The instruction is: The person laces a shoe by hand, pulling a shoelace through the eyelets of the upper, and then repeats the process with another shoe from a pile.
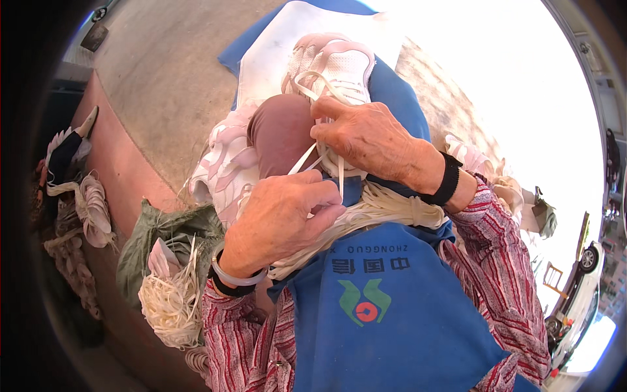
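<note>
A white and pale pink shoe upper (338, 68) rests ahead of me against my knee, with a flat cream shoelace (307, 80) looping out of it. My right hand (375, 140) is closed in a pinch on the lace beside the upper's opening. Nearer to me, my left hand (281, 219) has its fingers curled round lace strands that run up toward the right hand; its fingertips are partly hidden. A bundle of cream laces (408, 210) lies across my lap, below both hands, on my blue apron (418, 294).
More pink and white shoe uppers (225, 166) are stacked left of my knee (282, 134). A green sack (140, 251) and a tangle of loose laces (171, 307) sit at my left. Other uppers (95, 209) lie farther left, past a pink ledge (130, 147). A white car (581, 300) stands at far right.
</note>
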{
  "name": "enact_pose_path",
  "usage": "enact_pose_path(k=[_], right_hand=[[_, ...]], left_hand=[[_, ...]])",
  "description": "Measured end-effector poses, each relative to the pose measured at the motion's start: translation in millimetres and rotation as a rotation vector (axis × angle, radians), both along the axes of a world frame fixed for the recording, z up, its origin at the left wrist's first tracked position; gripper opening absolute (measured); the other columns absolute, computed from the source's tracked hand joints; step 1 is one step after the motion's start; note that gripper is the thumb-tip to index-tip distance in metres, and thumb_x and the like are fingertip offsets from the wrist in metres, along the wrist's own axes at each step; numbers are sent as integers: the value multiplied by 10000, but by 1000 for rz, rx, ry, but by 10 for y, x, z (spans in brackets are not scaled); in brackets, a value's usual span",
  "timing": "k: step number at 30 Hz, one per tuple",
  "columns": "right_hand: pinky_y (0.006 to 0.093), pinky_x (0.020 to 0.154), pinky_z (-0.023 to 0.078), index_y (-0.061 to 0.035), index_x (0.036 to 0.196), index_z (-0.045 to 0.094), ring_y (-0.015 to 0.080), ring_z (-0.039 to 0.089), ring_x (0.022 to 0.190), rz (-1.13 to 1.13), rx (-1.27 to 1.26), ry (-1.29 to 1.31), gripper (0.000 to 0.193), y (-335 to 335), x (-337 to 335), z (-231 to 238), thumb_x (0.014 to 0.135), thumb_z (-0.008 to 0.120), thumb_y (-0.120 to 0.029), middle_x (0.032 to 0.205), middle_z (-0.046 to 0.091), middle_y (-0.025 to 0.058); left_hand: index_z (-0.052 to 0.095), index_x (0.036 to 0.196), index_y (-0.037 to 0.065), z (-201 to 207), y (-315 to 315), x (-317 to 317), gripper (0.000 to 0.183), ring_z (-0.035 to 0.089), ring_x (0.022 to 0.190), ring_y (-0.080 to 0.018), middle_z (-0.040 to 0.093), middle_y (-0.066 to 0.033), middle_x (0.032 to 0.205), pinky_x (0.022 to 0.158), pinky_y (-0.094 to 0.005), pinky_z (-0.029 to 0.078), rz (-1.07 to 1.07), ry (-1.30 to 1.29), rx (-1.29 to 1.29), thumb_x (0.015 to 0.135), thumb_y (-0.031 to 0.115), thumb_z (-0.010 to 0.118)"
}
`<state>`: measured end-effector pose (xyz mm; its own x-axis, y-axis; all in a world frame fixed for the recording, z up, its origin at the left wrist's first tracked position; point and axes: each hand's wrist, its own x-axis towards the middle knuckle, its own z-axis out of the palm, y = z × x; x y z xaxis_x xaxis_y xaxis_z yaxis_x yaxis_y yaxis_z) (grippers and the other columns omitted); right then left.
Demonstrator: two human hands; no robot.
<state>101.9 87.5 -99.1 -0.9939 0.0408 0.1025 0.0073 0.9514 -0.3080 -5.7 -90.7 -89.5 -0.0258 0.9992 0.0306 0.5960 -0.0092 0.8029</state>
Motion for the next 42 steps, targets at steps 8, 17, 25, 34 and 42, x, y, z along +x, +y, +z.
enact_pose_path(k=[8,17,25,34,42], right_hand=[[401,635,472,-28,837,591,341,587,721,-142,-513,272,119,36,89,7,895,613,-129,806,580,121],[189,504,314,-97,879,460,41,302,552,21,-1596,646,247,619,1208,861,1055,348,-228,747,404,-24],[327,833,402,-42,979,536,129,447,752,-317,-927,822,194,785,1233,731,1035,395,-163,725,442,15],[228,433,264,12,976,542,79,262,505,-148,-1459,1077,185,1063,1533,1076,1024,437,-132,631,309,-26],[214,476,309,-6,932,695,35,396,521,-558,-929,252,332,224,735,608,1001,509,-272,651,471,-44]], left_hand=[[640,775,22,-180,-93,-298,155,543,721,-165,571,-55,878,646,-276,430,90,-420,-3,848,148,692],[563,728,14,-886,-525,-828,310,534,1154,-324,588,-160,1146,1071,-456,363,375,-1383,217,960,213,512],[630,811,65,-698,-991,-1272,222,397,1339,-402,595,-155,1248,1197,-543,127,199,-1758,718,970,193,543],[582,1131,-15,-538,-1602,-1692,216,408,668,-140,395,-19,795,659,-287,349,461,-1623,962,944,91,565],[659,1034,2,-234,32,-200,182,396,611,15,553,53,760,535,-147,315,582,-778,74,967,155,585]])
